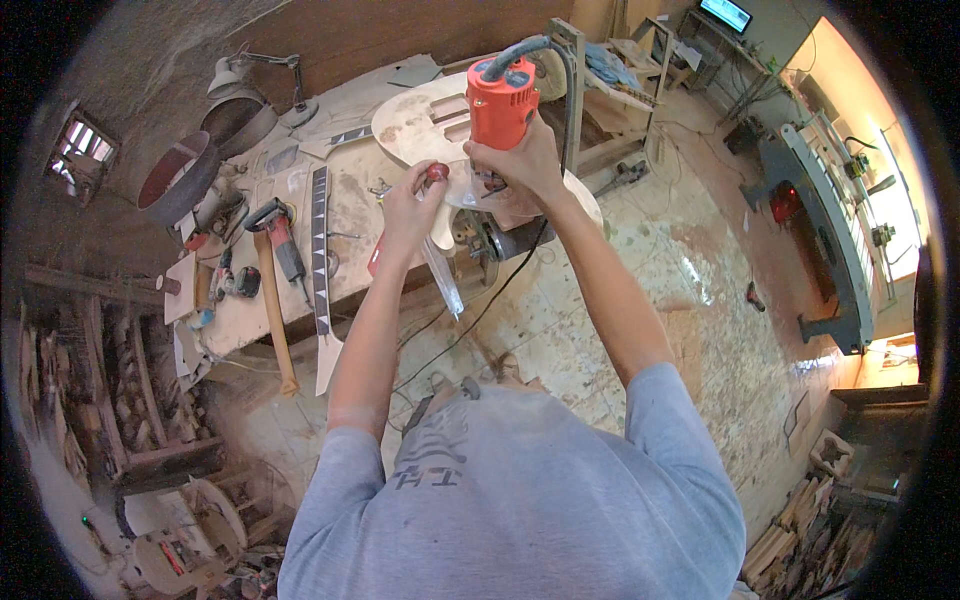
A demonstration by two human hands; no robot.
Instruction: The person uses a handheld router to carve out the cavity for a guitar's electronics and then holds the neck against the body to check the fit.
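right hand closed round upright orange trim router on pale wooden guitar body, left hand pinching its red knob just left, both grips shut

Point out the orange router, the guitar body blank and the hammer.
orange router [502,105], head view, on its motor housing.
guitar body blank [415,125], head view, on its bare upper face.
hammer [272,300], head view, on its wooden handle.

Dim workshop, window glare (fisheye-bent edges).
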